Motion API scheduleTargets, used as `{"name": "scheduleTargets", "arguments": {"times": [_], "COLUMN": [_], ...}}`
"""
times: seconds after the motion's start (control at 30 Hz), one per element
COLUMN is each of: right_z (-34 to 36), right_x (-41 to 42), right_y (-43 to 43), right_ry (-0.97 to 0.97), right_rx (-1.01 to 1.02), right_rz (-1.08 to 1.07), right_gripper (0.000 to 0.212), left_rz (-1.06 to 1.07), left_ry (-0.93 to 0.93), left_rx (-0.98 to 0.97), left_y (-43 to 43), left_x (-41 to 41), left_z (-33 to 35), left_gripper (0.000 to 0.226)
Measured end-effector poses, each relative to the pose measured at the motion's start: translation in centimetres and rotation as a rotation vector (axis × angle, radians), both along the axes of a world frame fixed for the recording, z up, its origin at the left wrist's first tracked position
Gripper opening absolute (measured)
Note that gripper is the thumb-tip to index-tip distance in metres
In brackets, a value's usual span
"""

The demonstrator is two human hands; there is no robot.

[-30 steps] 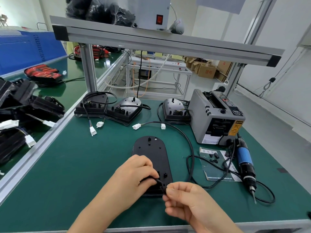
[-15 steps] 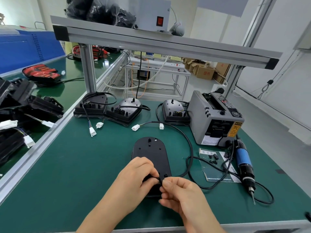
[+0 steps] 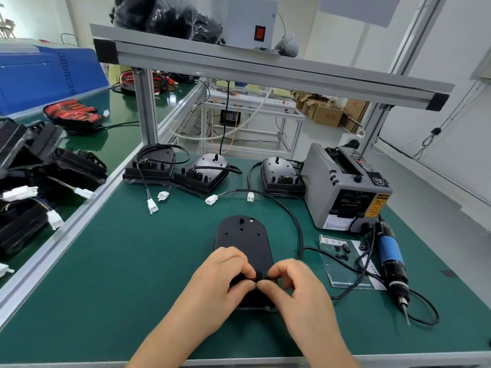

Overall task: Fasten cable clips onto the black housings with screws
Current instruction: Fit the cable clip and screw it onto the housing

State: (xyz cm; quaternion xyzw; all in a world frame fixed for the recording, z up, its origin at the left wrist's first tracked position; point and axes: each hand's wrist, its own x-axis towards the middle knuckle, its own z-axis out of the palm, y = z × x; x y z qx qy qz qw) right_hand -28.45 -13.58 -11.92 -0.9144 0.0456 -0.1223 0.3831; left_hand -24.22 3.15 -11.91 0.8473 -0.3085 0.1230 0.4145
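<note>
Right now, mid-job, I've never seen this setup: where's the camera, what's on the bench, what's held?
There is no machine: a person works bare-handed, filmed by one camera on their head, looking down. The left hand and right hand meet over the near end of a flat black housing on the green bench, together pinching a small black piece, apparently a cable clip, with a black cable that loops away right. To the right lie a blue electric screwdriver, a sheet with small black parts, and a grey tape dispenser. Three more housings wait at the back.
</note>
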Motion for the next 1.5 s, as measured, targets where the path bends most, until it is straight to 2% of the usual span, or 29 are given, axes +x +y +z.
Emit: {"name": "scheduleTargets", "arguments": {"times": [0.07,0.13,0.2,0.3,0.43,0.8,0.87,1.0,1.07,1.17,1.27,1.5], "right_z": [0.3,0.6,1.2,1.8,2.1,2.0,1.9,1.7,1.6,1.5,1.3,1.2], "right_x": [0.2,0.5,0.8,1.2,1.4,2.0,2.2,2.6,2.7,2.6,2.6,2.9], "right_y": [-0.5,-0.7,-0.7,-0.8,-0.8,-0.1,-0.1,-0.2,-0.1,-0.1,0.0,-0.2], "right_ry": [-0.077,-0.138,-0.106,0.019,0.136,0.217,0.226,0.233,0.215,0.191,0.171,0.193], "right_rx": [-0.185,-0.220,-0.152,-0.038,0.029,-0.006,0.016,0.027,0.055,0.084,0.103,0.131], "right_rz": [0.047,0.106,0.143,0.184,0.184,0.184,0.183,0.170,0.164,0.155,0.150,0.151], "right_gripper": [0.025,0.018,0.009,0.021,0.017,0.020,0.021,0.024,0.025,0.027,0.026,0.026], "left_rz": [-0.006,-0.014,-0.021,-0.025,0.030,0.034,0.037,0.060,0.087,0.126,0.133,0.128], "left_ry": [0.006,0.017,0.059,0.118,0.004,-0.056,-0.031,0.138,0.176,0.223,0.277,0.024], "left_rx": [-0.001,0.002,-0.019,-0.065,-0.047,0.033,0.030,-0.024,0.022,0.101,0.086,0.119], "left_y": [0.0,0.2,0.5,1.0,0.8,0.2,0.2,0.2,-0.2,-0.8,-0.9,-1.2], "left_x": [0.0,0.1,0.1,0.0,-0.2,-0.4,-0.4,-0.1,0.0,-0.1,-0.1,-0.7], "left_z": [0.0,0.0,0.0,-0.2,-0.3,-0.4,-0.2,0.6,0.8,0.7,0.8,0.6], "left_gripper": [0.007,0.008,0.014,0.026,0.012,0.010,0.010,0.010,0.006,0.013,0.007,0.011]}}
